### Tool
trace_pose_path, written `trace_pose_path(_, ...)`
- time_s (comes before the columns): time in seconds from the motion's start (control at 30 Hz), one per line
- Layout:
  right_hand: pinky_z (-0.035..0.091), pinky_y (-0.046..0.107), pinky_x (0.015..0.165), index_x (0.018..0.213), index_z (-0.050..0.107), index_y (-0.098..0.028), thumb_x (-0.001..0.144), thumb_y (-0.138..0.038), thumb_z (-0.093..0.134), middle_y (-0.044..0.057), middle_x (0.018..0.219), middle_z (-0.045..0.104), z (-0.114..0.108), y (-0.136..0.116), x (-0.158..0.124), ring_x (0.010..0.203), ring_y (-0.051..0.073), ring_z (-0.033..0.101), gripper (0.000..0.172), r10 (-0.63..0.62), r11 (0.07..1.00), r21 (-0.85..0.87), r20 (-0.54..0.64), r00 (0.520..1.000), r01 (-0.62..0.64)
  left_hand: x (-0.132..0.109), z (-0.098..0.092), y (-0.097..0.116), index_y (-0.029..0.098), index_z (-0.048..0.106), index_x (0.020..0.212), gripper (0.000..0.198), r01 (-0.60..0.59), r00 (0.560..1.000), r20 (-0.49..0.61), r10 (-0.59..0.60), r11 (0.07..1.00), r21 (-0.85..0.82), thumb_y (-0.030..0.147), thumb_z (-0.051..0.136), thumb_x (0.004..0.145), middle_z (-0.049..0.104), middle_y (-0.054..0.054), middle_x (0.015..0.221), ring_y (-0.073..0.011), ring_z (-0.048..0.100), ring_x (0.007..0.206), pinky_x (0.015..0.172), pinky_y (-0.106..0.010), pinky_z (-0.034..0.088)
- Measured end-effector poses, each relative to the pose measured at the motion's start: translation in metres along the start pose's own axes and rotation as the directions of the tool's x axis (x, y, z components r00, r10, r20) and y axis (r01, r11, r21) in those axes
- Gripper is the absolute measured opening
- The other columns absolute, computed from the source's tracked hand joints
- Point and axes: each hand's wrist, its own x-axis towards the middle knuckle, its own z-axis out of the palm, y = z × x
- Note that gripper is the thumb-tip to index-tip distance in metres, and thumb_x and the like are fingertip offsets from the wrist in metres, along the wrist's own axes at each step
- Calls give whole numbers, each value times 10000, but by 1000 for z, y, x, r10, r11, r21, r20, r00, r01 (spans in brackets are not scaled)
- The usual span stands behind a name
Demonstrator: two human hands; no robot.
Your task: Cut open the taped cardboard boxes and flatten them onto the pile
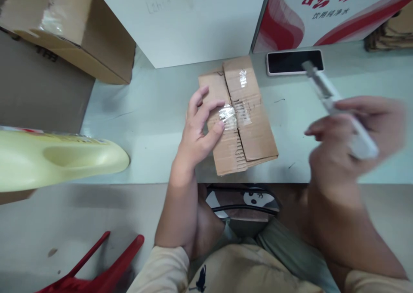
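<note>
A small, worn cardboard box (258,134) lies at a slant on the pale table, its top flaps meeting along a seam with torn, ridged patches. Clear tape (228,116) crosses the seam near the middle. My left hand (201,127) rests on the box's left part, fingers spread, the thumb and index fingertips touching beside the tape. To the right, my right hand (342,142) is closed around a white utility knife (346,121), raised above the table and apart from the box. Its blade end points up and left; hand and knife are blurred by motion.
A phone (295,62) lies at the back right, before a red-and-white carton (290,17). A white panel (200,22) stands behind the box. At left are a large carton (106,39) and a pale yellow jug (84,159). A red stool (106,263) stands below.
</note>
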Motion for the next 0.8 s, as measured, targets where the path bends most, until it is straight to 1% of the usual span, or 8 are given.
trace_pose_path(0.03, 457, 297, 625, 1073, 694, -265, 998, -380, 597, 31, 788, 672, 11, 10, 3, 653, 152, 613, 168, -12, 1000, -8, -62, 998, 12, 0, 0, 0, 339, 597, 1379, 555, 0, 1000, 1, 0, 1000, -2, 715, 499, 983, 422, -116, 1634, -358, 378, 1587, 1293, -631, 377)
trace_pose_path(0.07, 463, 297, 621, 1117, 685, -269, 966, -362, 623, 19, 811, 696, 22, 21, 6, 625, 146, 600, 188, -40, 999, -25, -9, 999, 40, 0, 0, 0, 336, 597, 1379, 558, 0, 1000, 5, 0, 1000, -5, 716, 502, 981, 418, -118, 1636, -361, 375, 1588, 1292, -632, 378)
trace_pose_path(0.1, 459, 308, 613, 1069, 685, -254, 929, -349, 627, 10, 774, 685, 31, 32, 7, 595, 151, 581, 179, -78, 995, -62, -54, 995, 75, 0, 0, 0, 333, 597, 1379, 561, -2, 1000, 9, 2, 1000, -10, 717, 507, 979, 415, -120, 1638, -364, 372, 1588, 1291, -631, 380)
trace_pose_path(0.27, 498, 380, 776, 1038, 685, -223, 901, -312, 558, 79, 910, 688, 53, 70, 9, 849, 237, 649, 207, -154, 948, -268, 82, 985, 171, 1, -3, 5, 326, 608, 1364, 569, 22, 1000, 20, -21, 1000, -22, 727, 511, 972, 407, -104, 1646, -380, 345, 1601, 1294, -616, 379)
trace_pose_path(0.43, 478, 421, 786, 1169, 697, -216, 859, -366, 584, 116, 949, 631, 65, 79, 8, 879, 282, 577, 363, 10, 897, -435, 200, 980, 80, 1, -7, 9, 326, 639, 1342, 543, 64, 997, 50, -63, 998, -23, 712, 481, 994, 375, -85, 1668, -383, 307, 1621, 1328, -619, 317)
trace_pose_path(0.53, 478, 436, 798, 1212, 714, -204, 842, -386, 603, 119, 960, 603, 69, 84, 8, 898, 297, 563, 427, 85, 885, -464, 249, 965, 42, 1, -8, 7, 337, 675, 1317, 536, 60, 997, 57, -58, 998, -26, 716, 478, 993, 349, -66, 1682, -386, 286, 1631, 1343, -626, 287)
trace_pose_path(0.67, 483, 452, 833, 1171, 751, -204, 857, -411, 601, 107, 938, 569, 66, 90, 6, 909, 288, 549, 405, 74, 901, -428, 304, 950, 66, -1, -14, 10, 378, 673, 1352, 510, 88, 993, 73, -87, 996, -7, 688, 448, 1015, 292, -20, 1727, -379, 267, 1643, 1348, -624, 301)
trace_pose_path(0.8, 486, 441, 812, 1042, 782, -217, 859, -428, 614, 99, 928, 550, 65, 89, 4, 895, 272, 545, 326, 73, 916, -397, 306, 949, 57, -2, -23, 24, 445, 657, 1378, 396, 94, 991, 91, -98, 995, 42, 544, 438, 1064, 248, 57, 1748, -365, 252, 1650, 1349, -644, 309)
